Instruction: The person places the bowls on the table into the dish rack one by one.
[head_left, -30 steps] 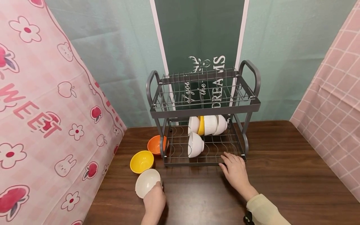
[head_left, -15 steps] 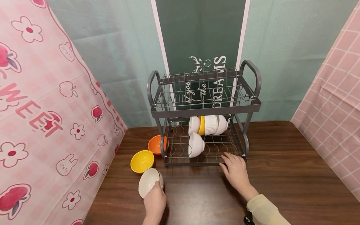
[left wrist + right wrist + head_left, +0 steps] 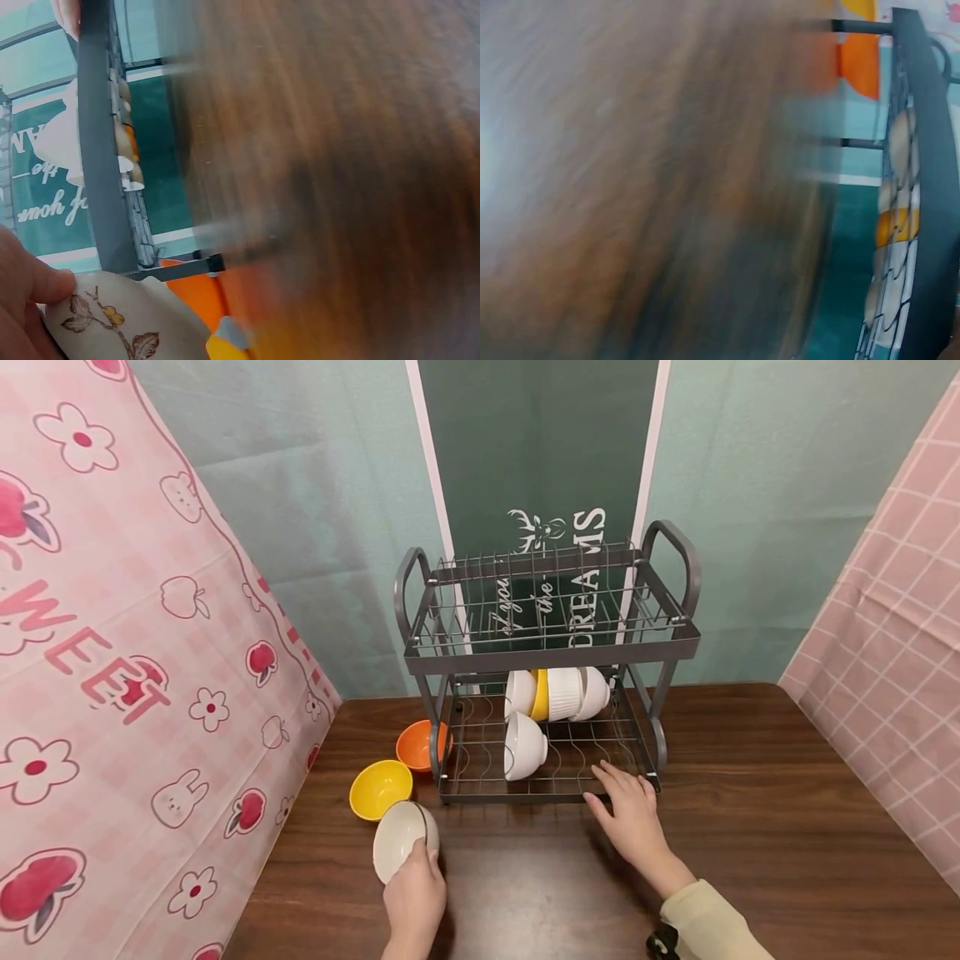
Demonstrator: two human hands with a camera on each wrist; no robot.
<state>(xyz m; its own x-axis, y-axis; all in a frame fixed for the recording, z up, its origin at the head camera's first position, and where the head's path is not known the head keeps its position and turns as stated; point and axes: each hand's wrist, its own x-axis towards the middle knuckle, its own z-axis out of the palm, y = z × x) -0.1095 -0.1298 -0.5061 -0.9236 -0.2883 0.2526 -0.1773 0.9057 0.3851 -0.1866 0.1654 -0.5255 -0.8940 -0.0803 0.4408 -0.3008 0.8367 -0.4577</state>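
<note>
My left hand (image 3: 416, 897) grips the near right side of a cream bowl (image 3: 396, 843), thumb at the rim. The bowl tilts, its hollow facing left. Brown leaves and a yellow berry show on its outside in the left wrist view, where my thumb (image 3: 52, 285) presses it. My right hand (image 3: 632, 822) rests, fingers extended, at the front right edge of the grey two-tier dish rack (image 3: 551, 653). On the lower tier a white bowl (image 3: 527, 747) stands on its side in front. Behind it is a row with a yellow bowl (image 3: 540, 695) and a ribbed white bowl (image 3: 564, 693) among white ones.
Left of the rack, a yellow bowl (image 3: 381, 790) and an orange bowl (image 3: 417, 746) sit upright on the brown wooden table (image 3: 750, 802). The orange one is partly behind the rack's left leg. A pink patterned cloth (image 3: 150, 693) borders the left side; a green curtain hangs behind.
My left hand has tipped the cream bowl further onto its side and brought it slightly up and to the right. My right hand stays at the rack's edge, with hardly any movement.
</note>
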